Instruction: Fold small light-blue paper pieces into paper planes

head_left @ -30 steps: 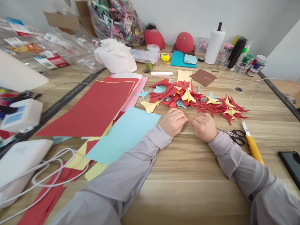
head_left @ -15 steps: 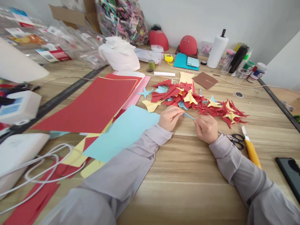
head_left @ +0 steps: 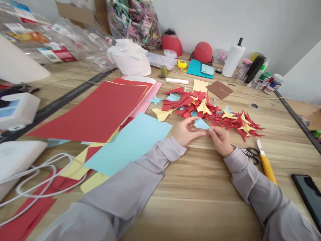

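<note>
Head cam: left hand and right hand both pinching small blue paper piece between them, over bench. Folded stars just beyond right hand. Tip imo: line edges up first, then crease lightly, fingertips close to fold.

Lt.-blue folded paper, red/yel./lt.-blue paper pile, red sheet, grey sleeves, tan wood-grain tabletop

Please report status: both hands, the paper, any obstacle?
Left hand and right hand holding small blue paper. Folded paper pile just beyond. Scissors near right sleeve.
</note>
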Demonstrator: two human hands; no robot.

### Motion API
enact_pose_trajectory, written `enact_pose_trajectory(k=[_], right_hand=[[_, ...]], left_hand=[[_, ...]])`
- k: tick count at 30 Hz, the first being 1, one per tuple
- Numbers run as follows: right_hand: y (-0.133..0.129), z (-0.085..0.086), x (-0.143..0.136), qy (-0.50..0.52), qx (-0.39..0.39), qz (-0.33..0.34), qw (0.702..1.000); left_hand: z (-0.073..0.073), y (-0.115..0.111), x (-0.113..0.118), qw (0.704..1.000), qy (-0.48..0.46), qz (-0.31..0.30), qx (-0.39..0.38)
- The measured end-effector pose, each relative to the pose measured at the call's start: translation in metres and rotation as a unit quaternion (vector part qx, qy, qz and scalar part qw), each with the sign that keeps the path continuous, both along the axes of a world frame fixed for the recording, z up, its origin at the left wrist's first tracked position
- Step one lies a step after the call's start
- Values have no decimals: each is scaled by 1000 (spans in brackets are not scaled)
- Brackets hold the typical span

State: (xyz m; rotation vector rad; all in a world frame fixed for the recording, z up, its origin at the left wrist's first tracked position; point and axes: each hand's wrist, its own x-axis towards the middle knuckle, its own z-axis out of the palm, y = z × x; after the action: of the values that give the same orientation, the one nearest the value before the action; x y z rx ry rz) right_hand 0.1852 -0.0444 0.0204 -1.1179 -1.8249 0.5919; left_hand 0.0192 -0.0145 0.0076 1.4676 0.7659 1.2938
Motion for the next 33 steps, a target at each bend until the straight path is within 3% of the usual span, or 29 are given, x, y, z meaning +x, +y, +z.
enact_pose_trajectory(k=[4, 8, 17, 26, 29, 33], right_hand=[[-3, 0, -6, 54, -118, 80, 988], [-3, -1, -8, 77, -165, 92, 979], [-1, 2, -9, 119, -210, 66, 968], [-1, 2, -8, 96, -182, 49, 977], [1, 0, -7, 94, -176, 43, 979], [3, -4, -5, 79, -173, 56, 980]], left_hand=[[17, -11, 1, 990, 108, 66, -56], [28, -13, -1, 986, 81, 40, -143], [13, -4, 1, 974, -60, -11, -218], [8, -1, -1, 963, -120, -40, -236], [10, -1, 0, 965, -113, -32, -233], [11, -2, 0, 980, -31, -26, -196]])
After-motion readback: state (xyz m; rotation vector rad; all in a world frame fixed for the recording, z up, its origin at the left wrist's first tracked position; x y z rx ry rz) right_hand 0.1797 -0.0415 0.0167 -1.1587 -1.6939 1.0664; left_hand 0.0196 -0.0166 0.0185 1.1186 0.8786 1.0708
